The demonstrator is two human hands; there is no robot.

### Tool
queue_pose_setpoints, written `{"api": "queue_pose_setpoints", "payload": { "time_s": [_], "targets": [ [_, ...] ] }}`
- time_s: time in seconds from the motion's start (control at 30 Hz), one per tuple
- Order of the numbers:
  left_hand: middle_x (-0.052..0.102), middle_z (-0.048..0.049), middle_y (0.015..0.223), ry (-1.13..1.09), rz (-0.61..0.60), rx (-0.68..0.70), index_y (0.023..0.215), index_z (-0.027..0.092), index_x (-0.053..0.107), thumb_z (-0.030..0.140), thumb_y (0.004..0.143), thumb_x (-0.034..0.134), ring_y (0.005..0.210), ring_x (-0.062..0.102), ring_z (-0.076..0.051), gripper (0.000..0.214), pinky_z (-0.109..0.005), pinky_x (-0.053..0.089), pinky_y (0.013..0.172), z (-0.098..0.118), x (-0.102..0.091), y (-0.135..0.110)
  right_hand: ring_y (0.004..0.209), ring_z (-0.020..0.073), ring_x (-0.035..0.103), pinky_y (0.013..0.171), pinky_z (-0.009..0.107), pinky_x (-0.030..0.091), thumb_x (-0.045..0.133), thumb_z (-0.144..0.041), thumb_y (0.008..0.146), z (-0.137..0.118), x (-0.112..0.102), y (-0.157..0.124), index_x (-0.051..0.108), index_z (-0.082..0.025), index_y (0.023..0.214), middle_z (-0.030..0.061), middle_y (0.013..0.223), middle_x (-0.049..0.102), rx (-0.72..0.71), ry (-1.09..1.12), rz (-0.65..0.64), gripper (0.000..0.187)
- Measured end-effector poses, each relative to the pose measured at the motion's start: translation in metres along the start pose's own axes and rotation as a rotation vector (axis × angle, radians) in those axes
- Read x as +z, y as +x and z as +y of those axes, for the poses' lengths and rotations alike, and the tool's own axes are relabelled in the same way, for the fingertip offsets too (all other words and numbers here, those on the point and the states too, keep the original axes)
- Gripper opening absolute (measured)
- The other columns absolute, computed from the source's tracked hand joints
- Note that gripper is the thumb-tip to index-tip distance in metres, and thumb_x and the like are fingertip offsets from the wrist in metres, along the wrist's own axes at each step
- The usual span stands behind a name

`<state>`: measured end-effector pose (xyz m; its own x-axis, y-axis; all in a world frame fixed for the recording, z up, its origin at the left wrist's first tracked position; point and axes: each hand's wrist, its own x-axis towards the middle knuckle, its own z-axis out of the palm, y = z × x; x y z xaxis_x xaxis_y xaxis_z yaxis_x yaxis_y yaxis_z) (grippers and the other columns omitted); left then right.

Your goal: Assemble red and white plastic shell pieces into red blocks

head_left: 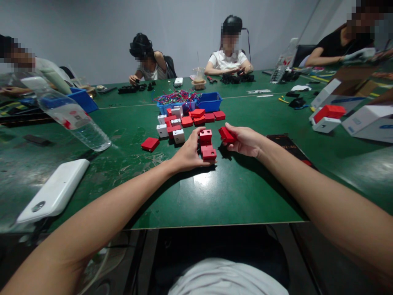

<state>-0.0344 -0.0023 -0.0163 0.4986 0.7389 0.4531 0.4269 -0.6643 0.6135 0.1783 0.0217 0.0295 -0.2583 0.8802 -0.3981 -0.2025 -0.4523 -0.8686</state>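
Observation:
My left hand (189, 155) rests on the green table (233, 192) with its fingers closed around a red plastic box (209, 153); a second red box (205, 135) sits just beyond it, touching it. My right hand (245, 140) is lifted slightly off the table and grips another red box (226, 134) between thumb and fingers. Behind both hands lies a cluster of red and white boxes (181, 123). One single red box (150, 144) lies apart to the left.
A blue bin (211, 102) and a heap of coloured wires (176, 97) sit behind the cluster. A clear water bottle (72, 116) and a white device (53, 192) lie at left. White cartons (365, 119) stand at right. Several people work around the far table edges.

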Motion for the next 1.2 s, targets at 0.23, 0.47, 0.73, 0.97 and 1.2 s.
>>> {"api": "queue_pose_setpoints", "payload": {
  "time_s": [0.23,0.47,0.73,0.97,1.2],
  "targets": [
    [0.043,-0.02,0.142,-0.001,0.004,0.007,0.141,0.021,0.026,0.046,0.062,0.085,0.131,0.05,-0.034,0.102,-0.054,0.04,0.112,-0.002,0.001,0.0,0.052,0.0108,0.059,0.044,0.019,0.05,0.054,-0.028,0.099,0.001,0.002,-0.001,0.061,-0.016,0.079,0.0008,0.061,0.064,-0.003,-0.007,-0.017,0.025],
    [0.043,-0.0188,0.143,0.008,0.013,0.005,0.143,0.023,0.026,0.047,0.062,0.086,0.132,0.049,-0.035,0.103,-0.055,0.04,0.112,-0.003,0.001,-0.001,0.076,0.0134,0.071,0.083,0.027,0.062,0.071,0.005,0.074,0.009,-0.008,0.008,0.064,-0.014,0.085,0.005,0.083,0.072,-0.106,-0.04,-0.133,0.023],
    [0.042,-0.0204,0.143,0.007,0.0,-0.005,0.142,0.021,0.026,0.047,0.062,0.086,0.132,0.048,-0.035,0.103,-0.054,0.04,0.113,-0.001,0.0,0.0,0.082,0.0172,0.074,0.087,0.03,0.061,0.064,0.012,0.068,0.01,-0.007,0.008,0.061,-0.014,0.085,0.0066,0.084,0.073,-0.14,-0.047,-0.12,0.031],
    [0.042,-0.0187,0.144,0.005,0.004,0.0,0.141,0.022,0.026,0.045,0.062,0.086,0.133,0.048,-0.034,0.102,-0.053,0.04,0.114,-0.002,0.0,-0.001,0.075,0.015,0.071,0.083,0.034,0.062,0.066,0.012,0.065,0.01,-0.007,0.004,0.063,-0.016,0.075,0.0017,0.076,0.072,-0.15,-0.131,-0.146,0.03],
    [0.042,-0.0189,0.144,0.002,0.009,0.009,0.141,0.023,0.026,0.045,0.061,0.086,0.133,0.048,-0.035,0.103,-0.054,0.04,0.113,-0.003,0.001,0.0,0.075,0.0119,0.069,0.085,0.026,0.059,0.065,0.011,0.064,0.011,-0.01,0.009,0.068,-0.016,0.075,0.0015,0.075,0.072,-0.185,-0.126,-0.128,0.029]
  ]
}}
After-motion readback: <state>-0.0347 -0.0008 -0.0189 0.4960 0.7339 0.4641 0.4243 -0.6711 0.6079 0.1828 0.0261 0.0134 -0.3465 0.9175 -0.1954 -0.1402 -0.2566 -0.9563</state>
